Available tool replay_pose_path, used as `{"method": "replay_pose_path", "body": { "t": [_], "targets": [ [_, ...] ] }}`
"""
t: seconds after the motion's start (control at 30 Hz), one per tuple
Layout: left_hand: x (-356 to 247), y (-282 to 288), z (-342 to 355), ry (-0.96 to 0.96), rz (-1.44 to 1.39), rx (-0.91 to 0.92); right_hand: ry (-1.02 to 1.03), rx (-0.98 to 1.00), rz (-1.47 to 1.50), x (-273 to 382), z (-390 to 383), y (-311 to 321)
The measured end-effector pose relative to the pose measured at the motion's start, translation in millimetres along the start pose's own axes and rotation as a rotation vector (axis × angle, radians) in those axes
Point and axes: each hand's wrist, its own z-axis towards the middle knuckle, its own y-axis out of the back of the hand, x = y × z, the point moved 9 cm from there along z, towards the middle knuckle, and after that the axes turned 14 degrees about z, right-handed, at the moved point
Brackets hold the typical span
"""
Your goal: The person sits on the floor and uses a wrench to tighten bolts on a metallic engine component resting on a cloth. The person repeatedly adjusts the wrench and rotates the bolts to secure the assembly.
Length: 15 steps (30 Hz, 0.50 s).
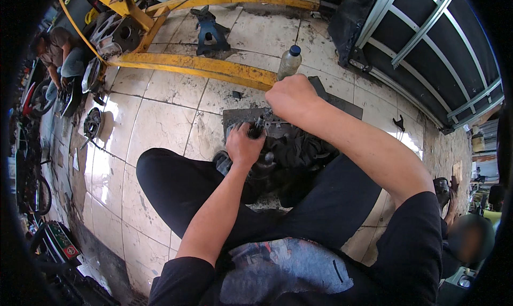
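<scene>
My left hand (245, 145) is closed round a dark, greasy metal part (257, 128) with a ridged side, low in front of my knees. My right hand (291, 96) is a closed fist just beyond that part and to its right. Whatever the fist grips is hidden by its fingers. Beneath both hands lies a dark, grimy board (233, 115) on the tiles. A heap of black cloth (302, 148) sits on its near side. Directly behind my right fist stands a clear bottle (289, 63) with a blue cap and cloudy contents.
A yellow steel frame leg (197, 67) crosses the tiled floor beyond my hands. Behind it stands a dark blue jack stand (212, 32). A round metal part (93, 122) lies at left, near a seated person (63, 55). Black panels with metal rails (427, 39) fill the right.
</scene>
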Motion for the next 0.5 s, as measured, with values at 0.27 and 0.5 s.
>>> {"method": "replay_pose_path", "body": {
  "t": [0.27, 0.5],
  "targets": [
    [0, -5, 0, -0.015, 0.002, -0.043, 0.093, -0.056, 0.029, 14, 7, -4],
    [-3, 1, -1, -0.11, -0.053, -0.028, -0.499, 0.121, 0.553, -104, -14, -67]
  ]
}}
